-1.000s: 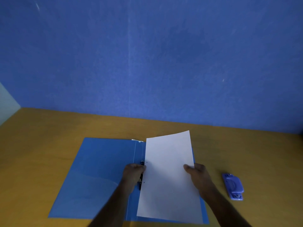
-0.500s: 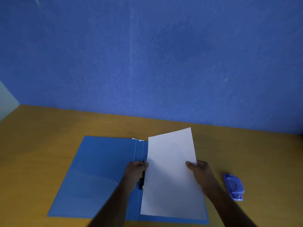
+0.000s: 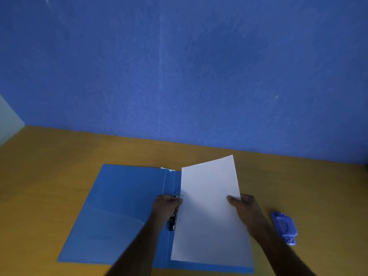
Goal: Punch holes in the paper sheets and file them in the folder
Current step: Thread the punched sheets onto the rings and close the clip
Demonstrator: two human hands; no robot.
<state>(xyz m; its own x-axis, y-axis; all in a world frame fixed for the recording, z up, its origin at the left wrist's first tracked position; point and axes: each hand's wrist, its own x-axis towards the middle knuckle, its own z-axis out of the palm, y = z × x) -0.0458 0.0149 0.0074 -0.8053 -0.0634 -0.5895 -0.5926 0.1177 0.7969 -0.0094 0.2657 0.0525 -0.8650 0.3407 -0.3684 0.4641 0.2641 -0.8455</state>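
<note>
A blue folder (image 3: 123, 206) lies open on the table, its spine and black-and-metal clip (image 3: 172, 222) in the middle. Over its right half I hold white paper sheets (image 3: 207, 216) with small punched holes along their left edge. My left hand (image 3: 166, 208) pinches that left edge right at the clip, partly covering it. My right hand (image 3: 246, 212) grips the sheets' right edge, thumb on top, and the far end of the paper is lifted a little. A blue hole punch (image 3: 284, 227) rests on the table to the right of my right hand.
The wooden table (image 3: 49, 176) runs back to a blue wall (image 3: 179, 76). A pale surface (image 3: 8, 120) shows at the far left edge. A transparent pocket (image 3: 111, 222) sits inside the folder's left cover.
The sheets have shifted slightly away from me and their left edge has come closer to the clip. Both hands moved with the paper and kept their hold.
</note>
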